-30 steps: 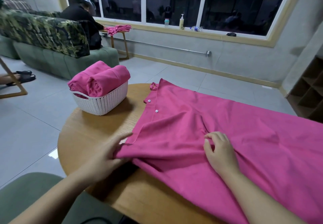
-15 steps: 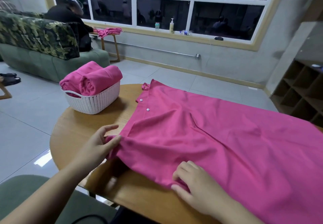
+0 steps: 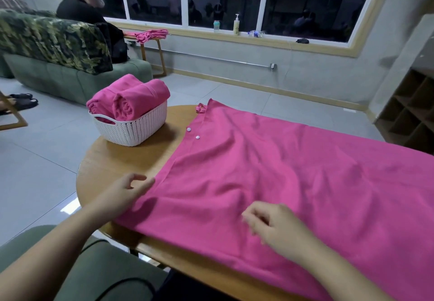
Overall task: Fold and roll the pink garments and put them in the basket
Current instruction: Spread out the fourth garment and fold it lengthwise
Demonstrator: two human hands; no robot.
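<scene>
A large pink garment with two white snap buttons lies spread flat over the round wooden table. My left hand rests at its left edge, fingers relaxed, fingertips touching the fabric. My right hand lies over the near part of the garment with loosely curled fingers and holds nothing. A white woven basket stands at the table's far left, with two rolled pink garments in it.
A green sofa with a camouflage cover and a seated person stands at the back left. More pink cloth lies on a small wooden stand under the window. A wooden cubby shelf is at the right. A green seat is below me.
My left hand let go of the garment's lifted left corner, which now lies flat. My right hand lifted off the near hem and moved a little inward. The view shifted left.
</scene>
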